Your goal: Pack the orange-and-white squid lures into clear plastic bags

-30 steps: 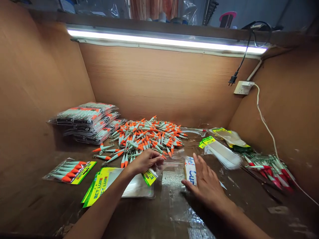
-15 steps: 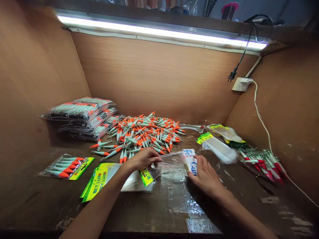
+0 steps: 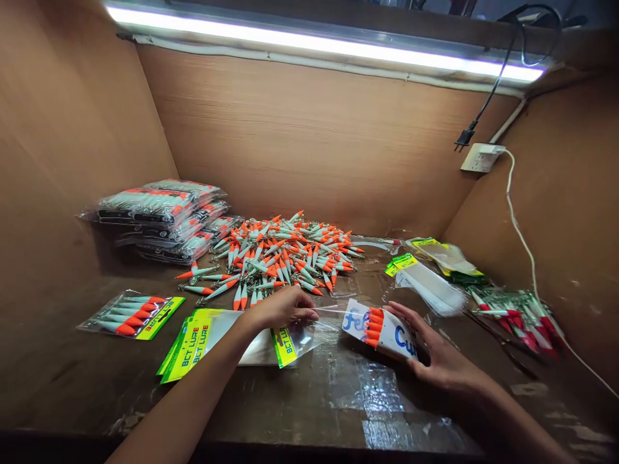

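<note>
My left hand [image 3: 280,308] pinches the mouth of a clear bag with a yellow-green label [image 3: 294,335], held open just above the table. My right hand [image 3: 438,357] grips a white card holder with blue writing [image 3: 387,332] that carries a row of orange-tipped lures [image 3: 373,327]. The lure end of the holder points at the bag's opening, a short way to its right. Behind both hands lies a big pile of loose orange-and-white lures [image 3: 278,258].
A stack of empty labelled bags [image 3: 193,345] lies under my left forearm. One filled pack [image 3: 131,316] sits at the left, with stacked filled packs [image 3: 164,216] behind it. More bags [image 3: 428,283] and red-tipped lures [image 3: 517,312] lie at the right. Cardboard walls enclose the table.
My right hand has picked the white holder up off the table and turned it so the lures face the bag. My left hand has kept its pinch on the bag.
</note>
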A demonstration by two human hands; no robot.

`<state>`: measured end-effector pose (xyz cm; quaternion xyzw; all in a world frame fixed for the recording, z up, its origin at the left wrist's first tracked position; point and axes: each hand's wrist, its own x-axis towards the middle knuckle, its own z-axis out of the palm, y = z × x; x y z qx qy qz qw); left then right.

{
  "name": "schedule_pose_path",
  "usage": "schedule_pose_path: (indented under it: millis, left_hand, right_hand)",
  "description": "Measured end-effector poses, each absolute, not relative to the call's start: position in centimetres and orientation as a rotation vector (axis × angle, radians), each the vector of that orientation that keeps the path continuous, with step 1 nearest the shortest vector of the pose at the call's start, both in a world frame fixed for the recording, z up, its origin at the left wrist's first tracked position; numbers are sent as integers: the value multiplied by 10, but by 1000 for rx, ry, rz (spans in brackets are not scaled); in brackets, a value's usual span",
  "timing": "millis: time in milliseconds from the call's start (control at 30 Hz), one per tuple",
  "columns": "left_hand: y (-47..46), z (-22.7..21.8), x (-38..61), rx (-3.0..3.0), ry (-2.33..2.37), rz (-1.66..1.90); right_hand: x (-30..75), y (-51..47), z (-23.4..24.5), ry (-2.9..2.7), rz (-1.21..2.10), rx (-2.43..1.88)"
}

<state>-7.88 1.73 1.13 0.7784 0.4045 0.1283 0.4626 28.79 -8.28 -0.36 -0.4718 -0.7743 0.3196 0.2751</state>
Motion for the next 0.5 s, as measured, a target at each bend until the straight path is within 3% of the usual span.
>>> schedule_pose_path:
  millis: [500]
  left_hand:
    - [14,16,-76,1852,988,158]
  right_hand:
    - [304,-64,14,-2299,1058,-1090]
